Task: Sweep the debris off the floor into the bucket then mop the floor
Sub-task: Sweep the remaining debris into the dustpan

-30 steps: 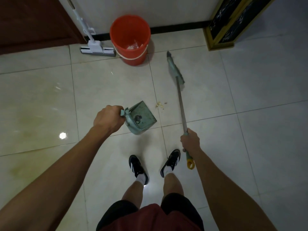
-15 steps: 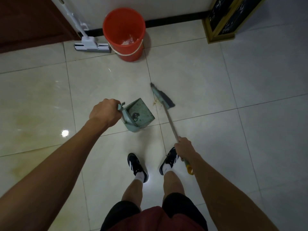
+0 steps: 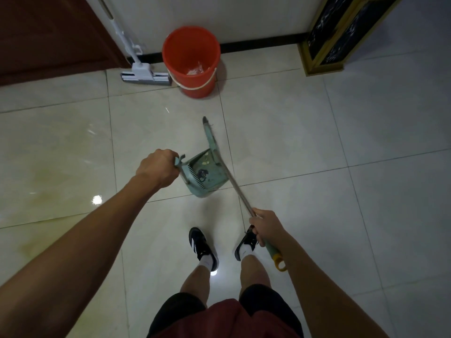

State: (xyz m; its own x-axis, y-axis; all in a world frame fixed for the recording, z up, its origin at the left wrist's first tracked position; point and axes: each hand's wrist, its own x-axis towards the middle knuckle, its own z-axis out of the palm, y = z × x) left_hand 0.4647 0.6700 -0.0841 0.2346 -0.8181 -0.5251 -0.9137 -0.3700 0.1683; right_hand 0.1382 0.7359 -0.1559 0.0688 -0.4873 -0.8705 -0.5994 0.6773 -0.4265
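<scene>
My left hand point(image 3: 157, 168) grips the handle of a green dustpan point(image 3: 207, 175) resting on the tiled floor in front of my feet. Pale bits of debris point(image 3: 204, 159) lie inside the pan near its open edge. My right hand point(image 3: 264, 225) holds the metal shaft of a broom point(image 3: 238, 189), whose green head point(image 3: 210, 136) stands at the pan's mouth. An orange bucket point(image 3: 191, 48) stands by the far wall with some scraps in its bottom. A white flat mop point(image 3: 144, 74) leans against the wall just left of the bucket.
A dark wooden door point(image 3: 48, 37) fills the top left. A black cabinet with a gold frame point(image 3: 341, 32) stands at the top right. My two feet in black shoes point(image 3: 203, 245) are just behind the pan. Glossy tiles spread to both sides.
The broom head swept left from the open floor to the dustpan's mouth, and the pale debris that lay on the tile beside the pan now lies inside it. My left hand stayed put.
</scene>
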